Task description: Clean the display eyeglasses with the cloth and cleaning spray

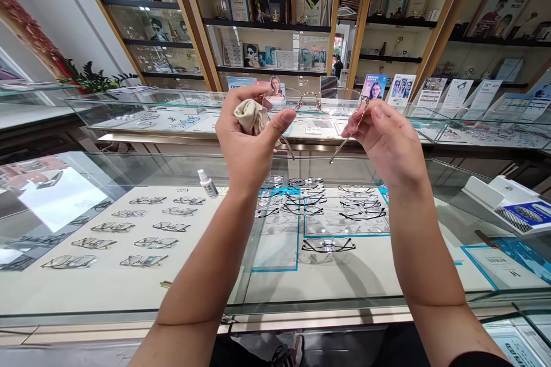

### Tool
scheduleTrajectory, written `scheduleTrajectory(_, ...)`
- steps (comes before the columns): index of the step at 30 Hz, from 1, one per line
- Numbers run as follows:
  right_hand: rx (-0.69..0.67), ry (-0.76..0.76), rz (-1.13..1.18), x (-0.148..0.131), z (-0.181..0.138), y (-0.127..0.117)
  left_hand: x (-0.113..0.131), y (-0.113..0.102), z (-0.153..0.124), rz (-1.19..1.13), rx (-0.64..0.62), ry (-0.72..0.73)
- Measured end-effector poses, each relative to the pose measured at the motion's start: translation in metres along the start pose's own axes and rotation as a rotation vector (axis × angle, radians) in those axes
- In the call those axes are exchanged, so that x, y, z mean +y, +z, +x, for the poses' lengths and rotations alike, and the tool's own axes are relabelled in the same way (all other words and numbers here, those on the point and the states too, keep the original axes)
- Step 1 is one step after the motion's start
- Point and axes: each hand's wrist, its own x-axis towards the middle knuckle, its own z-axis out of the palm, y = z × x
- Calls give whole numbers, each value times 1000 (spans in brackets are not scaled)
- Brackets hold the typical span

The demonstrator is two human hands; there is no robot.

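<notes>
A pair of thin metal-framed eyeglasses (309, 93) is held up at eye height between my two hands, its temples hanging down toward me. My left hand (245, 132) closes around the left side of the frame, with a crumpled beige cleaning cloth (252, 116) tucked in the same grip. At the other end, my right hand (390, 140) pinches the right hinge and temple between thumb and fingers. Below on the glass counter stands a small white spray bottle (208, 184). Another pair of glasses (329, 245) lies under my hands, in front of rows of frames.
The glass display counter (172, 304) spans the foreground, with rows of eyeglasses on its left. A white box-like stand (508, 200) sits at the right. Behind is a second glass case (172, 120), with leaflets (402, 89) on top and wooden shelving (196, 17) beyond.
</notes>
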Motion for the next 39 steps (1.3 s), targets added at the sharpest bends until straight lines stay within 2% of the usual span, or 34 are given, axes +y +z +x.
scheduleTrajectory(6,43,29,-79,4,4,-1,-4,1,-2,30,-26,-23)
scheduleTrajectory(11,-7,-13,-211,12,7,-10,-4,0,-2,94,-41,21)
scheduleTrajectory(14,-33,-37,-270,14,7,-11,-2,1,-1,130,-18,65)
scheduleTrajectory(17,-2,-49,-275,15,7,-8,2,2,-2,136,21,91)
scheduleTrajectory(22,40,-199,-382,18,6,-2,8,4,-5,206,87,181)
scheduleTrajectory(25,44,-238,-471,19,4,0,10,4,-7,204,90,227)
scheduleTrajectory(31,150,-288,-520,19,1,4,10,3,-7,153,26,154)
scheduleTrajectory(39,141,-279,-593,17,1,6,18,5,-9,183,61,176)
